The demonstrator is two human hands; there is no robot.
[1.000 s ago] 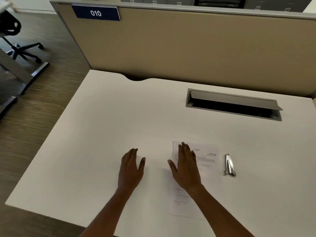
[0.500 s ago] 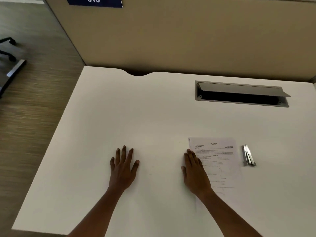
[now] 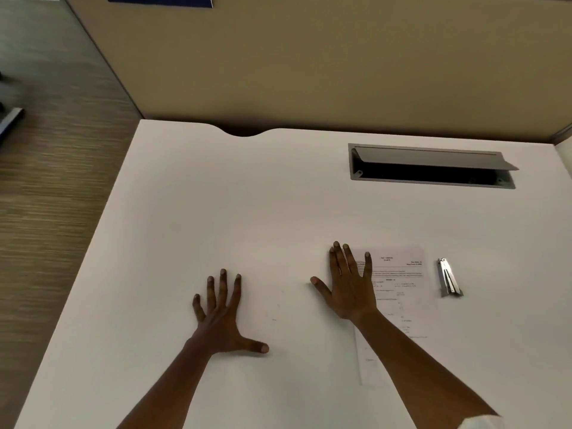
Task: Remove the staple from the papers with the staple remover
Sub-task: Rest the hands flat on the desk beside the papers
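On the near right part of the white desk (image 3: 216, 212), the papers (image 3: 402, 292) lie flat, printed side up, with the top edge away from the person. The staple itself is too small to make out. Just to the right of the sheets, not touching them, the metal staple remover (image 3: 448, 278) lies on the desk with no hand on it. The right hand (image 3: 348, 287) rests palm down on the upper left part of the papers, fingers straight and spread, grasping nothing, the thumb reaching out over the bare desk. The left hand (image 3: 221, 314) lies flat on the desk well to the left of the sheets, fingers splayed and released. Farther back, a grey cable hatch (image 3: 430, 165) stands open in the desktop, before a tan partition (image 3: 309, 57).
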